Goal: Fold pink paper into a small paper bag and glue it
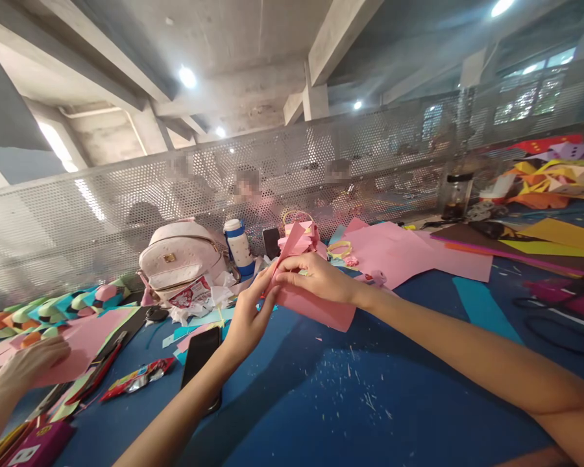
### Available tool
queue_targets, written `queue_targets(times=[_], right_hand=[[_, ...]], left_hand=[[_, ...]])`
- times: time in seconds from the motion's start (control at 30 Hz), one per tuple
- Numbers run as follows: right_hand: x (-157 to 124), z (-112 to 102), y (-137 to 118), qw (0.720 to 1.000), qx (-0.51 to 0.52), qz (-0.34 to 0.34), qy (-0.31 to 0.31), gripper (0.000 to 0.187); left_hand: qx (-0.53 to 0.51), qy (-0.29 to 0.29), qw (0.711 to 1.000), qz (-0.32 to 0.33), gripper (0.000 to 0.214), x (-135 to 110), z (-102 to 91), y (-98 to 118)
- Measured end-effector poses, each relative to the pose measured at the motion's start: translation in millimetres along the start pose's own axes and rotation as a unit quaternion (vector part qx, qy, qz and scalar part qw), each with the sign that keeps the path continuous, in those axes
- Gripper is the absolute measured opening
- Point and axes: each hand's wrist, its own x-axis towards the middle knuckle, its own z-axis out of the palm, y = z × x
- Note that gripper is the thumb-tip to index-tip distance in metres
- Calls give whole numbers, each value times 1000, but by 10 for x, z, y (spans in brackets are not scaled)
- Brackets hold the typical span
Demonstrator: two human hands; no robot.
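Both my hands hold a piece of pink paper (pixel 316 310) above the blue table (pixel 350 395). My left hand (pixel 251 316) pinches its near edge from below, fingers closed on the fold. My right hand (pixel 316 277) grips the upper part, fingers pressed together over the paper, whose pointed tip sticks up past them. A black phone (pixel 200 357) lies on the table under my left forearm.
Another person's hand (pixel 32 362) rests on pink paper at the far left. A pale pink backpack (pixel 180 258), a white and blue bottle (pixel 238 245), large pink sheets (pixel 399 253), black scissors (pixel 559 318), a snack wrapper (pixel 136 378) and coloured paper scraps surround me. A perforated metal screen (pixel 126 201) backs the table.
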Motion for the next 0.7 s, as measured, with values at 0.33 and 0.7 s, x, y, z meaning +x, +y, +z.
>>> queue_targets(times=[0.33,0.7], right_hand=[[-20,-23,-36,999,-33,-13,8,31],[-4,-131,-41,991,-102,-87,28,18]], left_hand=[[16,11,1000,-17,41,22,-25,11],[49,7,998,-25,38,-11,-42,16]])
